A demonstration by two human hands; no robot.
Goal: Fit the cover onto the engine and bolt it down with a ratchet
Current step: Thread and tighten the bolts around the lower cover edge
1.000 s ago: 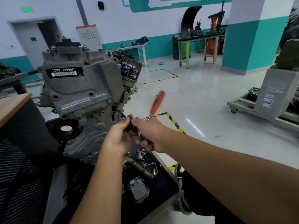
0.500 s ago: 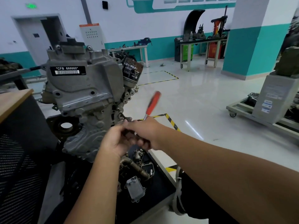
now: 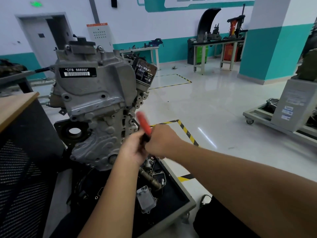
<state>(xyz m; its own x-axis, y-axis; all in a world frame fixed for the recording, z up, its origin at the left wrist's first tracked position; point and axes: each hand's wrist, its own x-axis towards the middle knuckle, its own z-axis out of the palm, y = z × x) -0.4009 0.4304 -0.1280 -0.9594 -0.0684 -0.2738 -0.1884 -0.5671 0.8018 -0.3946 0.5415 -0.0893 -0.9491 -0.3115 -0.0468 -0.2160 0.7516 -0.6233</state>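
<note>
Looking at the biggest thing first, the grey cast-aluminium engine block [image 3: 96, 107] fills the centre-left of the frame, standing upright on a black-topped bench with a grey metal rim [image 3: 190, 200]. Its ribbed grey front cover [image 3: 101, 134] sits against the lower face of the engine, under a black label reading CFB 666660. A black cylindrical oil filter [image 3: 145, 73] sticks out at the engine's upper right.

Both hands meet just right of the cover, at mid-frame. The right hand [image 3: 163, 141] has its fingers curled round a ratchet with a red plastic handle [image 3: 143, 124]; the handle is blurred and angles up toward the engine's edge. The left hand [image 3: 133, 148] comes up from below with its fingers wrapped round the dark lower end of the ratchet, touching the right hand.

Lower down on the bench lie a dull brass-coloured pipe [image 3: 150, 177] and a small grey finned metal block [image 3: 145, 200].
</note>
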